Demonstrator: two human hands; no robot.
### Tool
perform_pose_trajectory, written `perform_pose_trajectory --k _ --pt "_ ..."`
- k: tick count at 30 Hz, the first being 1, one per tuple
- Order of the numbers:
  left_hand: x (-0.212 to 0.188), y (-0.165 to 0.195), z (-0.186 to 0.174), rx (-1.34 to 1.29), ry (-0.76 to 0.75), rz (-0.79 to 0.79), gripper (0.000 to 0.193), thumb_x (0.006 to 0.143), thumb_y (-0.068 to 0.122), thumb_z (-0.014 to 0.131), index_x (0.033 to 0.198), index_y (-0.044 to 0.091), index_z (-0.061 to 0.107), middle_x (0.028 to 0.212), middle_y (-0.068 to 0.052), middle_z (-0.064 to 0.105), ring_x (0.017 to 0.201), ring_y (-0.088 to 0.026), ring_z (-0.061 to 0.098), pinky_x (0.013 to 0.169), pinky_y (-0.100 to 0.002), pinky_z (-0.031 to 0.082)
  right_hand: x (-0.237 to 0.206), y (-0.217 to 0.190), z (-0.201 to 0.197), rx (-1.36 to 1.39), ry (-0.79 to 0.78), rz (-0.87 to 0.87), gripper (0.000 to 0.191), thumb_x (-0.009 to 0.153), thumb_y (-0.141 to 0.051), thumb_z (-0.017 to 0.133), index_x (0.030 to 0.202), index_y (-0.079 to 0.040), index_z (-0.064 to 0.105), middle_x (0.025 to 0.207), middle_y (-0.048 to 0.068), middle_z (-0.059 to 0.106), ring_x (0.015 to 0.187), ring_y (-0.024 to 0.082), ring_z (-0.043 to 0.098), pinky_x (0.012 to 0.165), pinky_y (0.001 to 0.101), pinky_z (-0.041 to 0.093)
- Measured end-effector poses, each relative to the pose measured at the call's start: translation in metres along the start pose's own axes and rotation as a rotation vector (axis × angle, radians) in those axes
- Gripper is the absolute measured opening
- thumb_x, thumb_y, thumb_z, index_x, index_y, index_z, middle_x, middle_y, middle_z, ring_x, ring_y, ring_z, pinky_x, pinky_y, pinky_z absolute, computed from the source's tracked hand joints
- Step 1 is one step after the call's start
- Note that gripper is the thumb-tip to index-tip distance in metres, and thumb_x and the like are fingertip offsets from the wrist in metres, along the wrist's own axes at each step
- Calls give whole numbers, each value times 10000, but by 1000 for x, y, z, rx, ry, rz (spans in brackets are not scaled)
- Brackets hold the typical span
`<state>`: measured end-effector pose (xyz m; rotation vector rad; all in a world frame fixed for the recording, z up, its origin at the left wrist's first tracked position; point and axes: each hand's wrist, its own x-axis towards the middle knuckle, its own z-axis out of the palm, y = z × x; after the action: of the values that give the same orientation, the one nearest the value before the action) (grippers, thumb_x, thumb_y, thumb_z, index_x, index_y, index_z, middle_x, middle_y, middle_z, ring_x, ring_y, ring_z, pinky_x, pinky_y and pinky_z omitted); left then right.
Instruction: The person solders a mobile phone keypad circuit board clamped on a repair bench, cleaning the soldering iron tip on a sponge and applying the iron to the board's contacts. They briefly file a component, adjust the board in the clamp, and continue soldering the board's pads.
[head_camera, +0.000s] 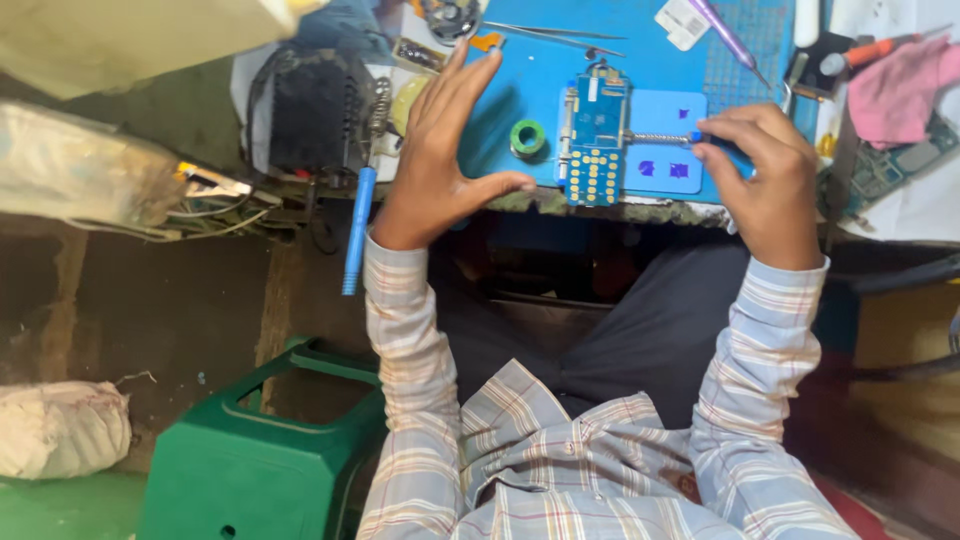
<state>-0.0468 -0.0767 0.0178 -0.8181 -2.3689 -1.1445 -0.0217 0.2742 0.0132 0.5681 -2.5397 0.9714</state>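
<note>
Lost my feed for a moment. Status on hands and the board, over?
Left hand open, hovering, touching nothing. Right hand gripping screwdriver, tip at circuit board. Solder roll beside board, apart.

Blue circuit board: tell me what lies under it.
The blue circuit board lies on a blue work mat; beside it the right hand holds a screwdriver. Whatever sits directly beneath the board is covered.

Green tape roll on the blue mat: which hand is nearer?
Left. The left hand is open just left of the green tape roll, thumb tip right below it, not touching. The right hand is far to its right, past the circuit board, its fingers gripping a screwdriver.
</note>
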Motion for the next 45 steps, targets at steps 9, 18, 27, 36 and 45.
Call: perform_pose_trajectory --k 9,18,27,36,45 --pt "-78 78 110 -336 279 -200 172 887 34 824 880 61 654 852 -81 687 794 -278 673 739 -390 508 -4 10 7 23 2 19 128 1032 80 713 1149 34 739 1099 153 703 1016 257 702 872 325 545" --pt "-60 77 113 80 381 -326 489 953 133 783 1365 -17 569 1378 -194 580 1116 -351 685 875 -370 600 -3 13 6 -20 -12 -29 123 1013 63 762 1124 35 715 1117 149 685 1059 273 685 919 343 542" --pt "-46 69 90 -115 152 -355 578 918 174 826 1405 -3 569 1521 -153 572 910 -254 719 753 -326 582 5 16 -3 2 -128 -35 167 988 -17 795 1123 39 712 1128 153 647 1092 296 647 942 372 513" --pt "-48 54 71 -550 -15 -433 413 916 -7 729 1297 -1 570 1585 -154 531 514 -62 444 493 -245 389 18 17 3 -149 -211 -154 183 953 1 810 1064 17 665 1033 143 580 1050 336 557 918 416 455" --pt "-54 43 70 -545 -59 -379 297 971 27 703 1150 12 467 1601 -127 501 521 -113 566 530 -255 448 15 13 1 -184 -190 -124 236 995 -40 853 1135 27 675 1091 128 627 1039 316 632 894 393 509"
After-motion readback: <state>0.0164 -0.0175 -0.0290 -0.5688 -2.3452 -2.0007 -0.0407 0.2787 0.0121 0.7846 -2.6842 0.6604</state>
